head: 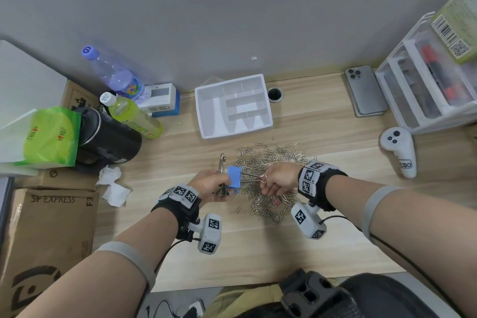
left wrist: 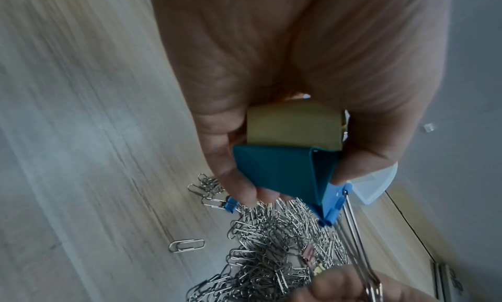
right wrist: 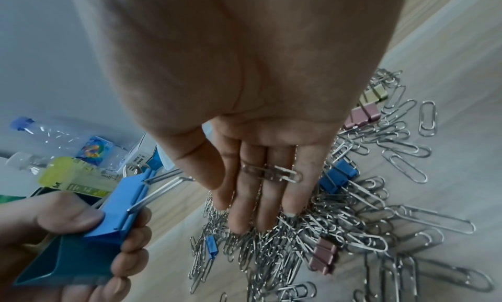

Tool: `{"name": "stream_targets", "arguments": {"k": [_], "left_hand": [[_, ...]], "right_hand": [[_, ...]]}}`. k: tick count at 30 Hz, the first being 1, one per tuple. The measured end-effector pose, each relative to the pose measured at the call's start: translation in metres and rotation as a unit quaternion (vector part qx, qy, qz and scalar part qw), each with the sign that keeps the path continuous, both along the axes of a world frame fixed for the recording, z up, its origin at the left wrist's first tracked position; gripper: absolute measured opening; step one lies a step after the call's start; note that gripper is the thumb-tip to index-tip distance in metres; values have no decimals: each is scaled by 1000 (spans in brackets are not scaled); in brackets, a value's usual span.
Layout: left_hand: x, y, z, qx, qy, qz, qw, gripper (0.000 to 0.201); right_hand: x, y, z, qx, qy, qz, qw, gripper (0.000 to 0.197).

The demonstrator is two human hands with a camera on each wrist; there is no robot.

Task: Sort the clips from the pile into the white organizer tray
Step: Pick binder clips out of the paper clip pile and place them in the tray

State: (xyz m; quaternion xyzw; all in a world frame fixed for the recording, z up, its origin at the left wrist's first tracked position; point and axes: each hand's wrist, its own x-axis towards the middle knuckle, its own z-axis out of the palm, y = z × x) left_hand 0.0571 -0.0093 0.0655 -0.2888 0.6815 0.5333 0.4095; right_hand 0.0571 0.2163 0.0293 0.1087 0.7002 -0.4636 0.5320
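A white organizer tray stands at the back of the desk, its compartments bare. In front of it lies the pile of silver paper clips, with small blue and pink binder clips mixed in. My left hand grips a large blue binder clip together with a gold one, above the pile's left edge. The blue clip's wire handles point right and reach my right hand. That hand hovers over the pile with straight fingers, a paper clip against them.
Two bottles, a black tin and crumpled tissues crowd the left. A phone, a white controller and a clear drawer unit sit on the right. Cardboard boxes stand beside the desk.
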Motion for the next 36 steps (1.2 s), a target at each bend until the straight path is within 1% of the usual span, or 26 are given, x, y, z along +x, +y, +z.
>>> {"name": "stream_targets", "arguments": {"k": [1,4,5,6,7,10,11,13,15,18,20,22,25,28,30,33,36], "left_hand": [[-1,0,0,-3,0,-1,1000,21],[-2,1,2,-8,3,-1,1000,20],[-2,2,3,-8,3,-2,1000,20],[-3,3,4,-6,3,-1,1000,19],[-4,3,5,-1,4,-2,1000,17],[-6,4,7,7,3,-15,1000,14],[-7,5,7,8,0,-19,1000,16],[-10,5,7,8,-3,-23,1000,22],[-13,6,8,15,-2,-20,1000,26],[-19,7,13,29,-2,-41,999,14],[-26,7,14,27,-6,-40,999,16],[-33,8,15,21,-2,-20,1000,23],[-46,9,16,27,5,-7,1000,29],[-60,11,18,33,11,7,999,29],[-69,13,19,35,13,8,999,26],[-82,14,18,42,5,5,999,20],[-94,10,14,45,6,10,999,31]], "right_hand": [[0,0,1,0,9,3,1000,19],[-3,-1,2,10,58,15,998,40],[-5,0,3,23,82,25,996,43],[-6,0,3,26,96,31,995,42],[-7,1,3,13,91,24,995,36],[-9,-1,10,-61,51,-24,997,8],[-10,-1,13,-64,59,-38,995,6],[-14,-2,14,-50,91,-63,993,8],[-20,-3,15,-42,104,-94,989,12],[-30,-1,17,-45,119,-156,979,17],[-39,4,24,-37,145,-180,972,16],[-49,8,32,-14,181,-182,966,16],[-72,14,39,16,240,-213,947,22],[-99,17,45,48,299,-229,925,17],[-117,18,49,80,333,-219,914,15],[-141,15,52,126,365,-177,905,17],[-158,13,44,172,379,-102,904,20]]}}
